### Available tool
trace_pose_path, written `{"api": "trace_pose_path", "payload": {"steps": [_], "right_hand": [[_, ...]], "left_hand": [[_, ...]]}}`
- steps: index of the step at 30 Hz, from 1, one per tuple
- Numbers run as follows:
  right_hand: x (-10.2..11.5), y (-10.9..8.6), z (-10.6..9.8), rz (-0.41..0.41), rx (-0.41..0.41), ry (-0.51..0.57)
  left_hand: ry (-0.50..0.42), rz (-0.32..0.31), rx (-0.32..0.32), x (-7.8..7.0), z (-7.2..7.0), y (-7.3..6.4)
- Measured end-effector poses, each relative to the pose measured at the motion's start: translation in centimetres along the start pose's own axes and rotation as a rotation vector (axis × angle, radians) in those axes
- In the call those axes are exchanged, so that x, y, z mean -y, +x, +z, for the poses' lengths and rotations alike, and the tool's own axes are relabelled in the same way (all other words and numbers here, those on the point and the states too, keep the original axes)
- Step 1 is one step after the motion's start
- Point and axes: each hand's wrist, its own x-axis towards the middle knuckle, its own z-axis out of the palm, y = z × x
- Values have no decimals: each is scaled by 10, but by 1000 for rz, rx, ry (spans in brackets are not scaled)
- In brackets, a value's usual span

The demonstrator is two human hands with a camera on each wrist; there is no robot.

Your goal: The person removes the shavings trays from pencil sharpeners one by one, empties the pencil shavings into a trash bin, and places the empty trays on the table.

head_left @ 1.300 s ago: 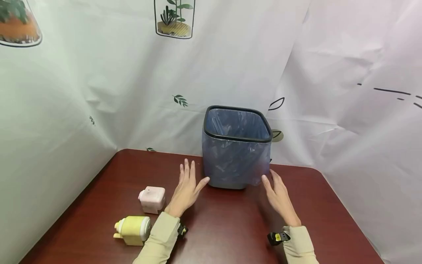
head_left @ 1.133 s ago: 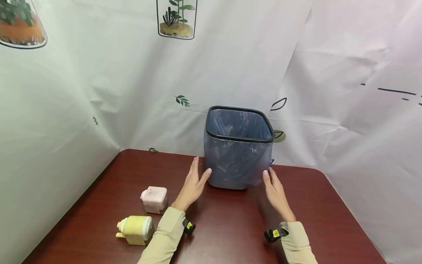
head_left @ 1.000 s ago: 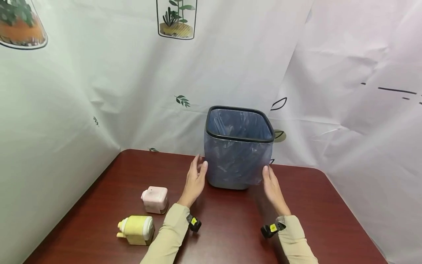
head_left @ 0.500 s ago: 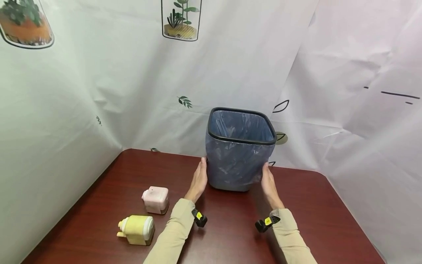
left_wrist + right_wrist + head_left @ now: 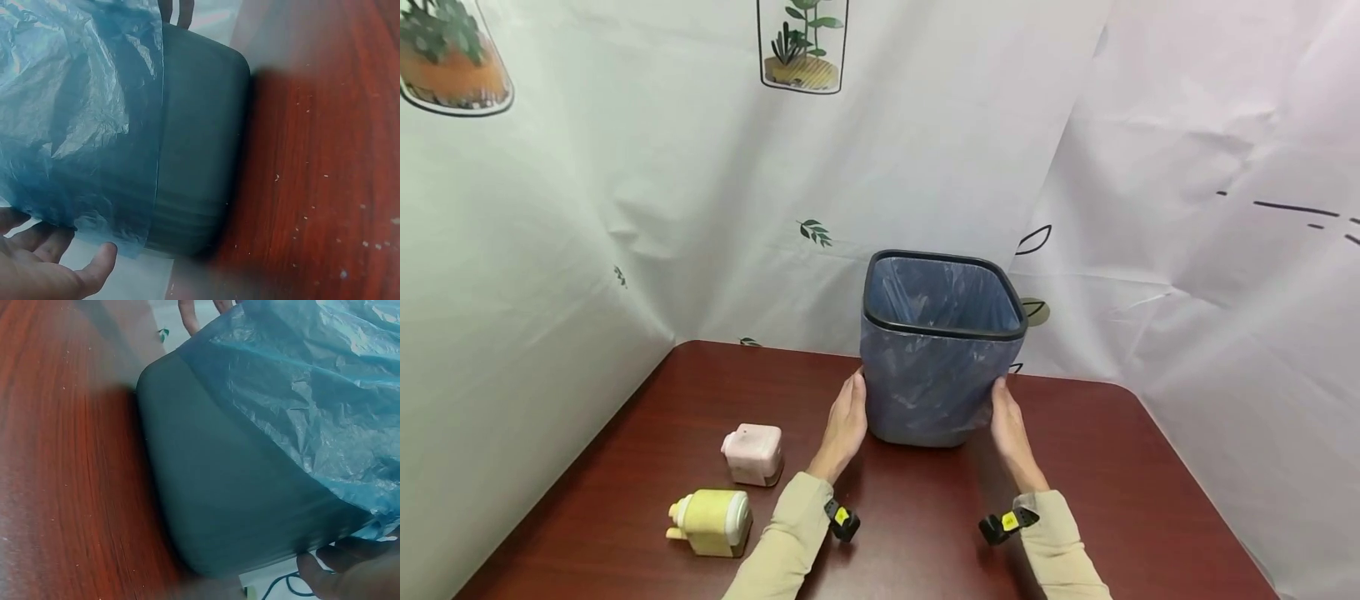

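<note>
Bin upright toward the back of the table; can't tell if lifted. Your left hand and right hand press opposite sides, fingers extended, likely for balance.

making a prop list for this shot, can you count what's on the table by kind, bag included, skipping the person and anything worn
Bin: 1
Blue bag, fitted on the bin: 1
Pink container and yellow container: 2
Total: 4
</note>
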Motion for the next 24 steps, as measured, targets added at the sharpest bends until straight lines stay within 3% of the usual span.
{"api": "trace_pose_path", "payload": {"steps": [7, 21, 24], "right_hand": [[5, -13, 1, -52, -14, -34], [8, -29, -1, 1, -65, -42], [10, -31, -1, 4, -110, -50]], "left_hand": [[23, 47, -26, -4, -4, -15], [37, 70, -30, -8, -6, -29], [58, 78, -25, -10, -6, -31]]}}
